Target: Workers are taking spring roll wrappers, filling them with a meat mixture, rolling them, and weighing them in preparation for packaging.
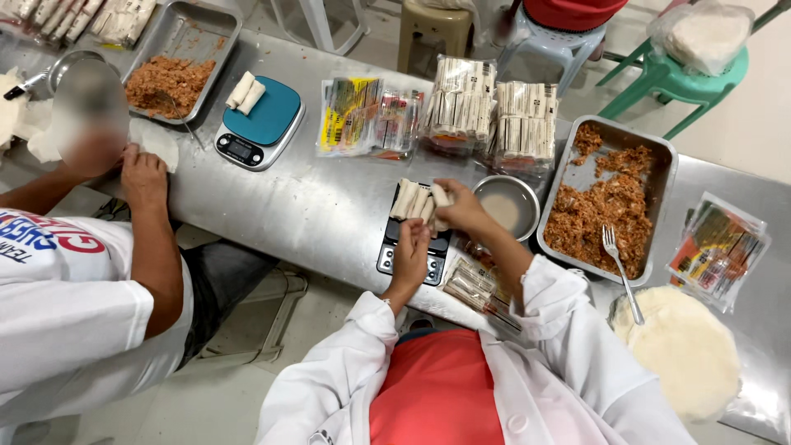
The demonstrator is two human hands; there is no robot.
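Rolled wrappers (pixel 416 200) lie side by side on the black scale (pixel 414 245), long axes running away from the person, tops tilted slightly rightward. The right hand (pixel 461 208) pinches the rightmost roll (pixel 441 198) at the scale's right edge; the left hand (pixel 410 257) rests on the scale's near side, fingers curled, gripping nothing visible. Likely risk — the edge roll, crowded, could slip off toward the metal bowl (pixel 507 206) just right of the scale.

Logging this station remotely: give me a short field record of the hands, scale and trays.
left hand: on the black scale
right hand: holding a roll over the rolls on scale
bowl: beside scale, pale liquid
filling tray: fork inside
wrappers: stacked at right
co-worker's hand: on wrapper, near teal scale
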